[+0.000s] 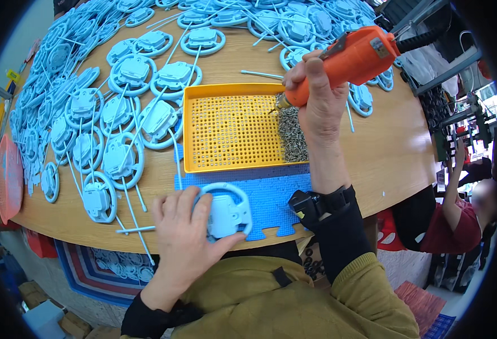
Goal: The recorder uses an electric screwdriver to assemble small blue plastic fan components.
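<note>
The left hand (185,229) lies on a light blue toy wheel (226,213) at the near edge of the wooden table (384,147). The fingers wrap over the wheel's left side and the thumb presses along its bottom, so the hand holds it tight. The hand hides that side of the wheel. The wheel sits on a blue foam mat (271,195), which has a bumpy edge like a puzzle piece.

The right hand (319,99) is up higher. It is closed around an orange power screwdriver (355,59). The tip points down at a pile of little screws (292,133) at the right end of a yellow tray (226,127) full of small holes. I cannot tell if the tip touches a screw, because it is so small. The hand covers the tray's top right corner. A black cord on the tool runs off the top right and gets lost in the dark rim.

A black band with a small box (306,204) is on the right wrist.

Many more blue wheels (130,73) with thin sticks cover the left and far side of the table. The far ones are bent and blurry at the rim. A red basket (8,178) peeks in at the left edge, only partly seen. Another person (457,217) in red is at the right, mostly cut off.
</note>
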Motion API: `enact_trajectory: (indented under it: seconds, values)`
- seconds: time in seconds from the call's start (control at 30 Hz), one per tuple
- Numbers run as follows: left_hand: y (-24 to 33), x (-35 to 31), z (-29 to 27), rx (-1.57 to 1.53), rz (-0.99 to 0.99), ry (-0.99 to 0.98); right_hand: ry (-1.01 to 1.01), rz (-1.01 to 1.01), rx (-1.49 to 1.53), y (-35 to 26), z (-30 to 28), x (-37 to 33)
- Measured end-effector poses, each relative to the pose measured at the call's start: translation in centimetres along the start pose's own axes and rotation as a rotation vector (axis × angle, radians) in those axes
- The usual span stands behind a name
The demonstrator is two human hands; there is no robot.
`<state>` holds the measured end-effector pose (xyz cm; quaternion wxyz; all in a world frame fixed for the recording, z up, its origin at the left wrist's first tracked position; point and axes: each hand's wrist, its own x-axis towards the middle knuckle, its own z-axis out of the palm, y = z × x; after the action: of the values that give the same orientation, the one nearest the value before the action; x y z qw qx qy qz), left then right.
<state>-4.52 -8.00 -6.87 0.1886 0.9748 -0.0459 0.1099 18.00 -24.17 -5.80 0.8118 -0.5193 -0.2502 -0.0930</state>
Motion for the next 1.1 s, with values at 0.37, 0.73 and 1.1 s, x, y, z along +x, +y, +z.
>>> enact_trajectory:
  seconds: [0.37, 0.73, 1.1]
  values:
    - [0.7, 0.8, 1.3, -0.031, -0.048, 0.052, -0.201, 0.094, 0.077, -7.8, 4.4, -4.2]
    - [0.9, 0.7, 1.5, -0.023, -0.083, 0.013, -0.263, 0.187, 0.005, -6.6, 6.3, -9.9]
    - [0.6, 0.1, 1.1, 0.012, -0.115, 0.033, -0.244, 0.334, 0.126, -5.5, 6.7, -10.0]
